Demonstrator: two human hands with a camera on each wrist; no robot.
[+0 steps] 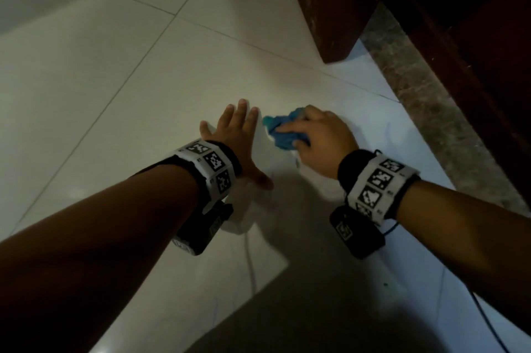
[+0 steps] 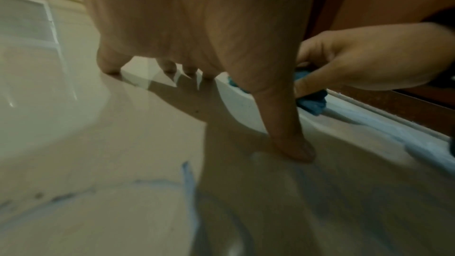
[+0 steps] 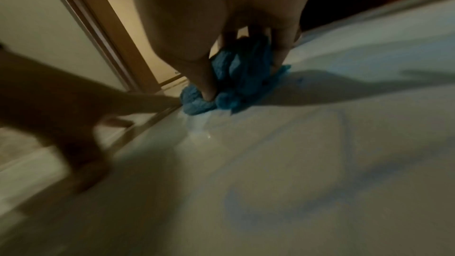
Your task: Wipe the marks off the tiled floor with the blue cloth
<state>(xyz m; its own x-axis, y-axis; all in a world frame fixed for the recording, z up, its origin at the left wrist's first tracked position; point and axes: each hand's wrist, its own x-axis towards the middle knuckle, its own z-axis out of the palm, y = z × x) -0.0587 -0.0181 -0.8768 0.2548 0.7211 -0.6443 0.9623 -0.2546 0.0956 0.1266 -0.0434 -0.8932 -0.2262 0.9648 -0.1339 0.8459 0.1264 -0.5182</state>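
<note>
Both forearms reach in from the bottom of the head view, each wrist wrapped in a band of black-and-white marker squares [image 1: 214,164] with a small dark camera box beneath. Beyond them the left hand [image 1: 235,137] lies flat on the tiled floor [image 1: 115,88], fingers straight and spread, fingertips [image 2: 112,69] and thumb pressed to the tile in the left wrist view. Just beside it, the right hand [image 1: 319,140] has its grip closed around the blue cloth [image 1: 283,130], a bunched wad held down against the floor; the right wrist view shows the thumb and fingers curled over the blue cloth [image 3: 234,83] with folds spilling out underneath. Faint blue marks [image 3: 283,198] streak the pale tile near the cloth, and more blue lines [image 2: 187,178] show close to the left wrist. A dark wooden furniture leg [image 1: 330,5] stands on the floor beyond the hands, with a grey speckled strip [image 1: 431,117] running along the right.
</note>
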